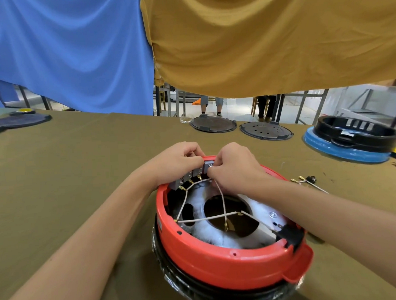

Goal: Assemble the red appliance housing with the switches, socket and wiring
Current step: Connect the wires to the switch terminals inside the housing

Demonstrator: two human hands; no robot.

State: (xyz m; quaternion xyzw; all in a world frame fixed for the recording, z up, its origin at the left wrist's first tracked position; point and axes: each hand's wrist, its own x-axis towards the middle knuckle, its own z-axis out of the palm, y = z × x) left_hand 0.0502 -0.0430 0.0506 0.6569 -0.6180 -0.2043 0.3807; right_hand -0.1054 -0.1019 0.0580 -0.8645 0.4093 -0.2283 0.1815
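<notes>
The round red housing (230,263) lies upside down on the table in front of me, resting on a black base. Several grey switches (189,178) sit in a row along its far rim, with white wires (208,218) running from their brass terminals across the inside. A black socket (289,235) is set into the near right rim. My left hand (177,160) grips the far rim by the switches. My right hand (233,166) pinches the rightmost switch (209,166) at the rim. Both sets of fingertips meet there and hide part of it.
Two dark round plates (214,124) (266,130) lie at the table's far edge. A black housing on a blue base (349,140) stands far right. Loose wires with a small black part (309,180) lie right of the red housing. Another dark plate (18,121) lies far left.
</notes>
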